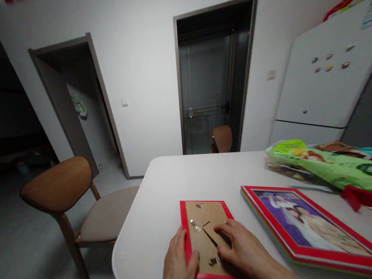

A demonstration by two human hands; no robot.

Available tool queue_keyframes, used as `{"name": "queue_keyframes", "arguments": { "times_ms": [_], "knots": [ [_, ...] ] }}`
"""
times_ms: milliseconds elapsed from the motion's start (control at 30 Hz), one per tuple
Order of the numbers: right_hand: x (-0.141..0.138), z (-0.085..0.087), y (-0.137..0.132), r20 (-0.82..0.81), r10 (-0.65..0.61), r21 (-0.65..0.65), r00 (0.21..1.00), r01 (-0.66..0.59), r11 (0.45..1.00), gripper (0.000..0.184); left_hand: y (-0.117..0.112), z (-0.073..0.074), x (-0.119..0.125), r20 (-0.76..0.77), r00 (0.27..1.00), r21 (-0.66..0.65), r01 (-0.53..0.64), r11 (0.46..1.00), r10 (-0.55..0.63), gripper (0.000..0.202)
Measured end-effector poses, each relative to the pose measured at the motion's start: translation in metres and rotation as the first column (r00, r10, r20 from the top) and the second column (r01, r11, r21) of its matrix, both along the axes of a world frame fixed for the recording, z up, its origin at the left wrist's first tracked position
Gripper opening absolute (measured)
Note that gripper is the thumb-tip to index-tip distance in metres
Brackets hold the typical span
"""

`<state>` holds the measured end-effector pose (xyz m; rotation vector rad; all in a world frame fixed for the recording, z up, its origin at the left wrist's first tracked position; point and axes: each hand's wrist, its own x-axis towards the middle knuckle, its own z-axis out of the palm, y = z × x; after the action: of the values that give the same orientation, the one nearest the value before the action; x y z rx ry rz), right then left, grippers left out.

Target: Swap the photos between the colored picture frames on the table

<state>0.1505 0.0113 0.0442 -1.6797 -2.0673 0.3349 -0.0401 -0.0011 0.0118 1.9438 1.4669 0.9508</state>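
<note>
A red picture frame [184, 215] lies face down on the white table, its brown backing board [211, 210] upward. Small metal clips [195, 225] sit on the board, and another metal fastener [213, 261] is near its lower end. A thin dark strip or slit [210, 237] runs slantwise across the middle. My left hand [180, 261] holds the frame's left edge, thumb over the border. My right hand [242, 245] bends over the board's right side; thumb and forefinger are apart, the thumb near the dark strip's lower end. The palm hides the frame's right edge.
To the right lies a stack of frames [300, 251] topped by a photo in a red border. Behind it are a green package [338, 165] and a red-handled object [370, 201]. A wooden chair [59, 185] stands left of the white table [142, 230]; a refrigerator [328, 88] is at right.
</note>
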Motion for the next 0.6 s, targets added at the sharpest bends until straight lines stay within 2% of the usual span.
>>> {"name": "queue_keyframes", "arguments": {
  "times_ms": [100, 200, 267, 333, 467, 533, 600],
  "knots": [
    [-0.008, 0.018, -0.005, -0.020, 0.001, 0.033, 1.000, -0.001, 0.999, 0.032, 0.003, 0.011, 0.005, 0.215, 0.976, -0.058, -0.005, 0.998, 0.017, 0.045],
    [-0.020, 0.032, -0.012, -0.104, 0.066, 0.059, 0.992, -0.060, 0.996, 0.029, 0.009, 0.023, 0.006, 0.527, 0.848, -0.179, 0.049, 0.983, 0.054, 0.034],
    [-0.020, 0.033, -0.013, -0.172, 0.102, 0.071, 0.980, -0.091, 0.993, 0.031, 0.013, 0.029, -0.003, 0.609, 0.788, -0.242, 0.078, 0.967, 0.089, 0.032],
    [-0.010, 0.026, -0.009, -0.178, 0.054, 0.078, 0.983, -0.041, 0.996, 0.036, 0.015, 0.031, -0.021, 0.605, 0.788, -0.270, 0.065, 0.961, 0.116, 0.034],
    [0.024, -0.003, 0.001, -0.020, -0.157, 0.055, 0.987, 0.158, 0.986, 0.044, 0.016, 0.023, -0.070, 0.541, 0.819, -0.331, -0.005, 0.944, 0.194, 0.032],
    [0.036, -0.015, 0.004, 0.025, -0.196, 0.018, 0.980, 0.196, 0.980, 0.047, 0.018, 0.018, -0.092, 0.482, 0.845, -0.350, -0.054, 0.935, 0.230, 0.029],
    [0.040, -0.020, 0.006, 0.018, -0.206, 0.004, 0.978, 0.206, 0.978, 0.050, 0.024, 0.014, -0.109, 0.414, 0.872, -0.348, -0.114, 0.930, 0.262, 0.028]
  ]
}}
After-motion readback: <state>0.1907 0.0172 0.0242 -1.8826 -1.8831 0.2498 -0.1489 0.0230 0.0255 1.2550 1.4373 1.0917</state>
